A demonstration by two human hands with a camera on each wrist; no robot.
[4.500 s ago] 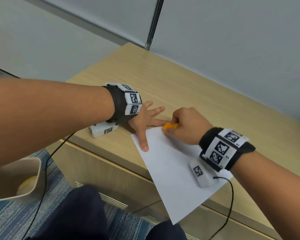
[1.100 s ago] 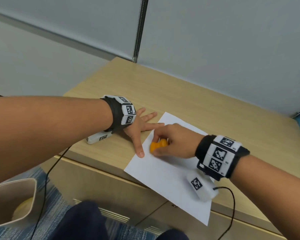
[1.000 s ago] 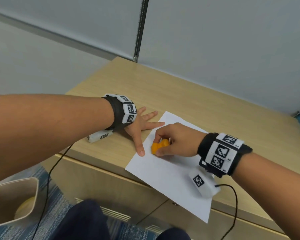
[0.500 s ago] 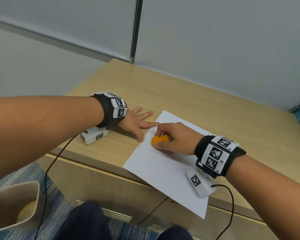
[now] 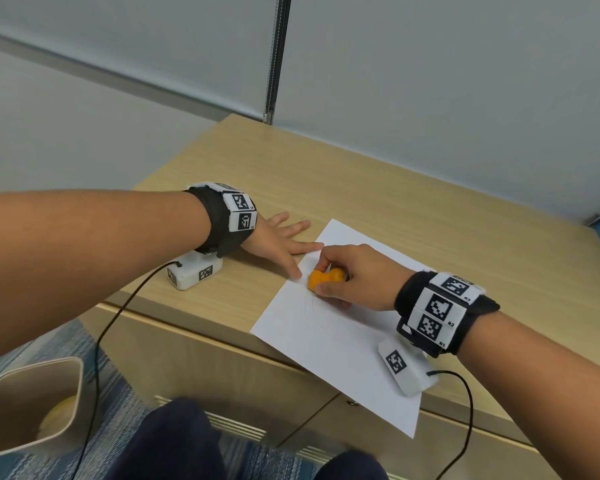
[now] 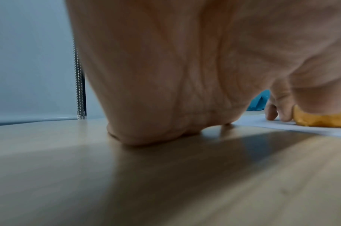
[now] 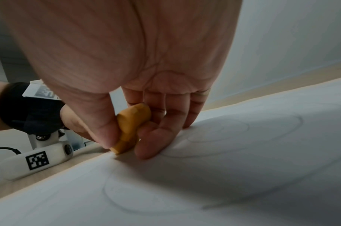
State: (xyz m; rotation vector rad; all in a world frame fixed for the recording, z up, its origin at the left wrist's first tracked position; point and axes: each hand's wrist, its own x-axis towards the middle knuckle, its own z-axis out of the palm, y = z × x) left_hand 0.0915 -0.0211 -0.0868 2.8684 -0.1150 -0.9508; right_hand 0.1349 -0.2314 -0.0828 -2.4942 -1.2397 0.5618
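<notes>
Erasing is in hand: right hand (image 5: pixel 357 277) pinches the lumpy orange rubber eraser (image 5: pixel 322 279) onto the white paper sheet (image 5: pixel 329 344) near its left edge. Flat-fingered left hand (image 5: pixel 274 242) steadies it. Next, rubbing the faint pencil circles (image 7: pixel 219 133) likely calls for firm pressure.
</notes>
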